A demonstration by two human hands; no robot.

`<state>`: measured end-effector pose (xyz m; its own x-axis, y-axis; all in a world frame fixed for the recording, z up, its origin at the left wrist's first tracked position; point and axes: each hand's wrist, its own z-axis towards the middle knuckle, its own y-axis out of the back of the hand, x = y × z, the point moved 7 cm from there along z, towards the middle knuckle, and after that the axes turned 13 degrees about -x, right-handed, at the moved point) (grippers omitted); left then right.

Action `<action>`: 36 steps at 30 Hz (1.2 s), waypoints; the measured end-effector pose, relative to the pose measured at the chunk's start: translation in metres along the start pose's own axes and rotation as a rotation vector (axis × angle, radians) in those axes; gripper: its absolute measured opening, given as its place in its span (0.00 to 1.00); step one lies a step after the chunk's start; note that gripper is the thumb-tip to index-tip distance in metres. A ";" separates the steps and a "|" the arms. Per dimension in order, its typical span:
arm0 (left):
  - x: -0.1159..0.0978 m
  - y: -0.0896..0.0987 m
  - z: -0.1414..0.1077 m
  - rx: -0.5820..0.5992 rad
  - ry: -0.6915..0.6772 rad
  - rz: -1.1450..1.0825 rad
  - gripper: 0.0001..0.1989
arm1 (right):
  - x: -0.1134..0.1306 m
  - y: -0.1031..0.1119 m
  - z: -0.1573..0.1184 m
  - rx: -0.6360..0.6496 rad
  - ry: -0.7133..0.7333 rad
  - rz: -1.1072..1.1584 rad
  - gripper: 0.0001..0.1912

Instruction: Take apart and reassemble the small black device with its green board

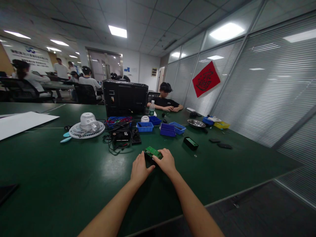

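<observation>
Between my two hands sits a small black case with a green circuit board (152, 151) on its top, on the green table (111, 184). My left hand (140, 168) grips the near left side of the case, fingers along its edge and thumb toward the front. My right hand (167, 162) wraps the right side, its thumb on the near edge of the board. The lower part of the case is largely hidden by my hands. Farther right stands another black case (190, 143) with a greenish top.
Beyond my hands are a cabled black box (120, 135), blue bins (144, 127), a water bottle (151, 108) and a large black panel (125, 97). A white fan head (87, 126) lies left. To the right are a metal bowl (196, 123) and flat black pieces (224, 145). A person (165, 98) sits opposite.
</observation>
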<state>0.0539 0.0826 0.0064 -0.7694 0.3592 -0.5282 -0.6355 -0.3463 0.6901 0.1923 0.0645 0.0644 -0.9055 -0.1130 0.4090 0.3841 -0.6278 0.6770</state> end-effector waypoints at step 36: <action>0.000 0.002 -0.001 -0.024 -0.003 -0.004 0.38 | -0.011 -0.015 -0.002 0.147 -0.060 0.100 0.16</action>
<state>0.0528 0.0815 0.0071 -0.7664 0.3632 -0.5298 -0.6402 -0.3651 0.6759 0.1958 0.0740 0.0487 -0.8510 -0.1201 0.5113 0.4976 -0.4959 0.7117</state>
